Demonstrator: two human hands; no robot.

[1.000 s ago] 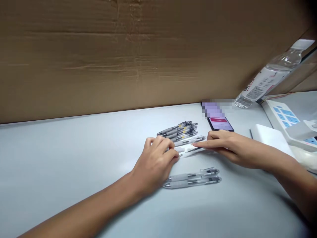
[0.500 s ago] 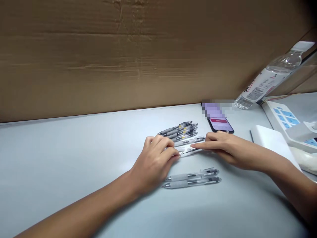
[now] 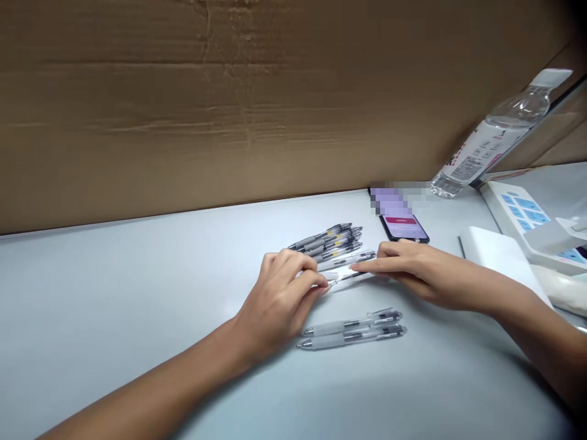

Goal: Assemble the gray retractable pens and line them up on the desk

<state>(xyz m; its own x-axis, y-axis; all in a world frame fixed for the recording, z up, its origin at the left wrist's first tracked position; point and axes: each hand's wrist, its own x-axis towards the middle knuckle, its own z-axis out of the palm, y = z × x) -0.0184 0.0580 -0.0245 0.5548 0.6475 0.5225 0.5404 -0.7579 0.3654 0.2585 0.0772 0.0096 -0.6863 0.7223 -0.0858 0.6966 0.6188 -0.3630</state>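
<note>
1. The left hand (image 3: 287, 296) brings thumb and index finger together at one end of a thin refill (image 3: 356, 275); what they pinch is hidden.
2. The right hand (image 3: 417, 272) points its index finger along the refill's other end; its grip cannot be told.
3. The refill lies between both hands, near a pen pile (image 3: 326, 242) and above two clear pens (image 3: 321, 341).
4. The bottle (image 3: 481, 146) label carries a barcode and black and red print, too blurred to read.
5. The phone (image 3: 406, 230) shows a red button, its text illegible.

Pale tabletop (image 3: 114, 305) beneath pens (image 3: 325, 340), a phone (image 3: 403, 228) and a power strip (image 3: 523, 211)
</note>
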